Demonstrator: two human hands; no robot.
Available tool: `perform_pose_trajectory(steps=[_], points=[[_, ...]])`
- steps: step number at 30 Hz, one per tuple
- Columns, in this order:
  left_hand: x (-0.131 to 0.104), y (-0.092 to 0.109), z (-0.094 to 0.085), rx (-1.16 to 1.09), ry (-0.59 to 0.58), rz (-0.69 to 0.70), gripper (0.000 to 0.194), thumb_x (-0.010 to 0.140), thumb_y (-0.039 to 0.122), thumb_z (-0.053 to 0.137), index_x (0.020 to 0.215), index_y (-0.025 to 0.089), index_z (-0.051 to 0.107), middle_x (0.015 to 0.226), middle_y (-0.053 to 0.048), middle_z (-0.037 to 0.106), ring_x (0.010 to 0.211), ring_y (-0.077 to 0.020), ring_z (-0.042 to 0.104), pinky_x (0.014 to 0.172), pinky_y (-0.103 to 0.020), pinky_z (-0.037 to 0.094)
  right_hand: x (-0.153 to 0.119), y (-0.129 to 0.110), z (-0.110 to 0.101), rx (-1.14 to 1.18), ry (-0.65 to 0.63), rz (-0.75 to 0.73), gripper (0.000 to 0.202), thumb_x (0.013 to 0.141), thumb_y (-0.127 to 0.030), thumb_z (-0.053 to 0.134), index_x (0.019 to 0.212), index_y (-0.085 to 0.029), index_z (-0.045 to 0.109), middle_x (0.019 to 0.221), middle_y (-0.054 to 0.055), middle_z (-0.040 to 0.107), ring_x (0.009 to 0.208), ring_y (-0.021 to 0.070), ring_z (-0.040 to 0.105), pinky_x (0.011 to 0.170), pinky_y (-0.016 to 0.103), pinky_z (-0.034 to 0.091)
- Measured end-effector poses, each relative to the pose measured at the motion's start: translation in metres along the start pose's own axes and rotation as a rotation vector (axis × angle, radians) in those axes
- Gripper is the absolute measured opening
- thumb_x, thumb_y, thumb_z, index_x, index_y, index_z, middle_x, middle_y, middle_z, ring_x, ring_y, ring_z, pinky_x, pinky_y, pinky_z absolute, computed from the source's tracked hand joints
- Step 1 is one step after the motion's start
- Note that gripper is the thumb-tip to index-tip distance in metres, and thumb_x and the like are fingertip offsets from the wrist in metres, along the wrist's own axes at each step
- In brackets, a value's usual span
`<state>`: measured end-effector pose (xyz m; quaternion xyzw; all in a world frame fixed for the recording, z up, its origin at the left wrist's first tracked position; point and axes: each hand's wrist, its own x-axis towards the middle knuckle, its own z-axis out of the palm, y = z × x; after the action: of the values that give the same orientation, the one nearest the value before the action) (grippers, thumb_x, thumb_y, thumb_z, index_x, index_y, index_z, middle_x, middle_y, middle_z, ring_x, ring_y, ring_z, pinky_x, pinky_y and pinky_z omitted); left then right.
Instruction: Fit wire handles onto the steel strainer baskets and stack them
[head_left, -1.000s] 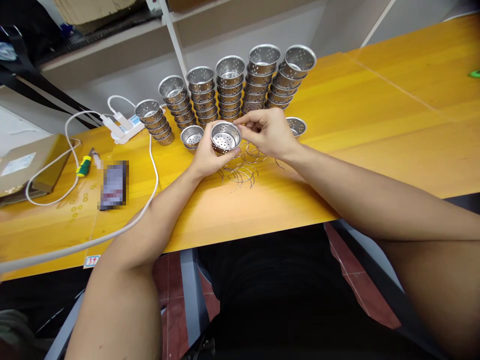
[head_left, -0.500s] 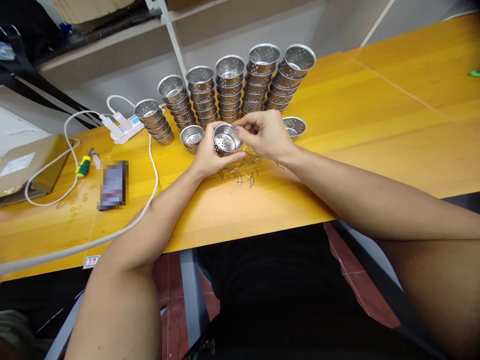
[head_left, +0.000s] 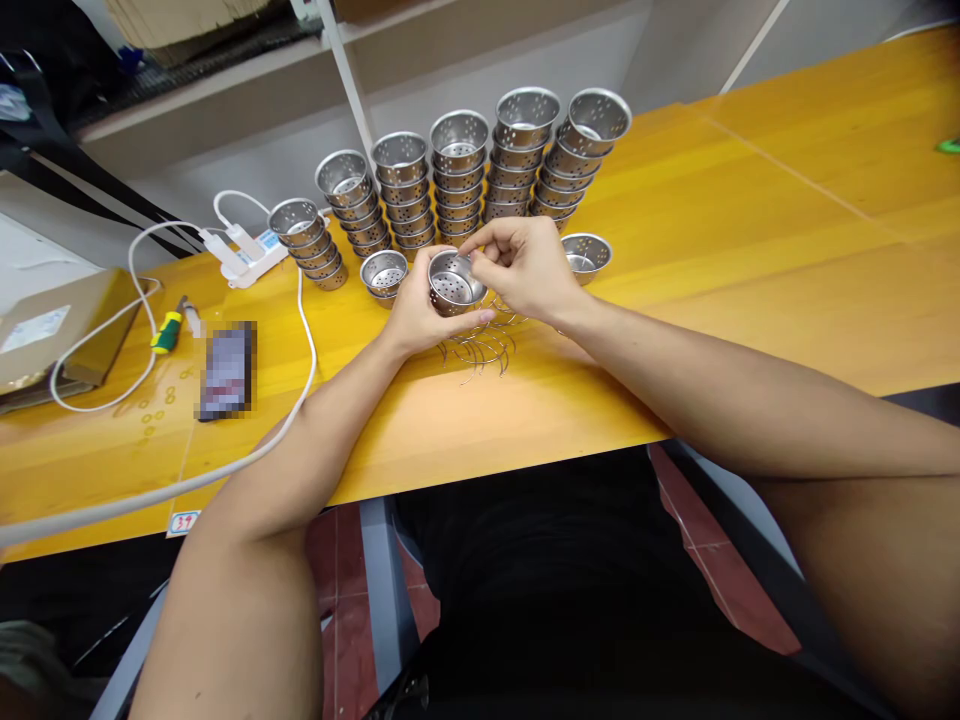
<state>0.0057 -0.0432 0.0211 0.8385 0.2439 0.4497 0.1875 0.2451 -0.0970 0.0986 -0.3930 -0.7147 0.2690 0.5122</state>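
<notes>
A perforated steel strainer cup (head_left: 456, 284) is in the grip of my left hand (head_left: 417, 308), tilted so its holed bottom shows. My left fingers wrap its far side and the thumb stretches along the near side. My right hand (head_left: 531, 268) is closed in a pinch at the cup's right rim; what it pinches is too small to make out. Below the cup lie several thin curved wires (head_left: 484, 355) on the table. To the left stands another strainer cup (head_left: 384, 270), on top of one more. Behind my right hand is a strainer cup (head_left: 589, 255), partly hidden.
Several stacks of strainer cups (head_left: 459, 140) line the back of the yellow table (head_left: 750, 280). At the left are a power strip (head_left: 259, 262), a green-handled tool (head_left: 166, 332), a blurred phone (head_left: 226, 370), small rings and a cardboard box (head_left: 67, 335). A white cable (head_left: 307, 340) crosses my left forearm.
My right hand has shifted slightly left and turned a little, its fingertips now over the cup's rim. The cup has moved very slightly right and down in my left hand.
</notes>
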Motion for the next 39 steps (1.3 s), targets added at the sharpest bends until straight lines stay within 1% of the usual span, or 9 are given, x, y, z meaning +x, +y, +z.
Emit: perform_pose_trajectory(steps=[3,5,9,13,17,24,31,35,39], points=[[0.0,0.003,0.001,0.001,0.002,-0.026,0.118,0.093,0.106,0.095,0.173,0.031,0.052,0.156,-0.013,0.075,0.142,-0.0374,0.085,0.132,-0.059,0.07,0.001,0.001,0.002,0.02,-0.003,0.026,0.013,0.099,-0.02,0.086,0.109,-0.023,0.094,0.077,0.0,0.066,0.072,0.0186,0.053,0.069,0.039,0.048],[0.0,0.003,0.001,-0.011,-0.005,-0.033,0.114,0.097,0.108,0.09,0.172,0.031,0.052,0.156,-0.012,0.074,0.142,-0.0362,0.085,0.132,-0.058,0.069,0.002,0.0,0.001,0.059,-0.014,0.018,0.008,0.103,-0.028,0.089,0.108,-0.023,0.092,0.08,0.001,0.069,0.073,0.0191,0.055,0.069,0.039,0.049],[0.0,0.001,-0.003,-0.061,0.01,-0.024,0.104,0.103,0.108,0.083,0.169,0.033,0.055,0.151,-0.01,0.075,0.138,-0.0335,0.086,0.129,-0.058,0.071,0.001,-0.009,-0.012,0.174,-0.141,-0.032,0.056,0.107,-0.081,0.097,0.107,-0.025,0.089,0.091,0.007,0.077,0.079,0.0227,0.063,0.07,0.041,0.054],[0.001,0.0,-0.007,-0.103,0.001,-0.014,0.098,0.105,0.103,0.086,0.168,0.034,0.058,0.15,-0.009,0.077,0.136,-0.0325,0.087,0.127,-0.059,0.074,0.001,-0.017,-0.027,0.22,-0.296,0.032,0.084,0.082,-0.108,0.105,0.104,-0.029,0.085,0.077,0.001,0.064,0.07,0.02,0.05,0.063,0.039,0.043],[0.001,0.001,-0.003,-0.122,-0.044,0.017,0.104,0.103,0.101,0.09,0.173,0.034,0.054,0.158,-0.012,0.076,0.141,-0.0332,0.085,0.129,-0.057,0.073,0.002,-0.016,-0.027,0.249,-0.25,0.081,0.09,0.074,-0.113,0.105,0.094,-0.031,0.075,0.075,0.002,0.063,0.067,0.0207,0.05,0.058,0.04,0.04],[0.0,-0.009,0.004,-0.057,-0.009,-0.037,0.113,0.101,0.1,0.093,0.179,0.035,0.045,0.163,-0.014,0.072,0.149,-0.0366,0.081,0.136,-0.064,0.067,0.006,-0.009,-0.031,0.169,-0.175,0.019,0.092,0.094,-0.122,0.078,0.107,-0.031,0.083,0.094,0.01,0.079,0.075,0.0253,0.064,0.064,0.045,0.054],[-0.001,-0.022,0.003,-0.09,0.018,0.031,0.111,0.101,0.09,0.1,0.179,0.037,0.042,0.163,-0.012,0.07,0.148,-0.0355,0.081,0.136,-0.062,0.067,0.014,-0.001,-0.052,0.237,-0.135,0.0,0.081,0.097,-0.103,0.098,0.132,-0.035,0.072,0.094,0.003,0.084,0.068,0.0224,0.067,0.063,0.042,0.058],[-0.001,-0.025,0.003,-0.095,0.017,0.041,0.107,0.103,0.087,0.1,0.179,0.037,0.042,0.162,-0.011,0.07,0.145,-0.0333,0.082,0.135,-0.06,0.068,0.018,-0.003,-0.061,0.331,-0.117,0.006,0.074,0.099,-0.09,0.106,0.125,-0.037,0.06,0.084,-0.003,0.081,0.06,0.0202,0.059,0.053,0.037,0.048],[-0.002,-0.026,0.003,-0.084,0.026,0.065,0.108,0.104,0.084,0.101,0.18,0.038,0.042,0.162,-0.01,0.07,0.145,-0.0335,0.081,0.136,-0.06,0.067,0.023,0.006,-0.063,0.341,-0.108,0.011,0.074,0.098,-0.093,0.106,0.114,-0.035,0.062,0.088,0.002,0.086,0.06,0.0194,0.059,0.053,0.039,0.046]])
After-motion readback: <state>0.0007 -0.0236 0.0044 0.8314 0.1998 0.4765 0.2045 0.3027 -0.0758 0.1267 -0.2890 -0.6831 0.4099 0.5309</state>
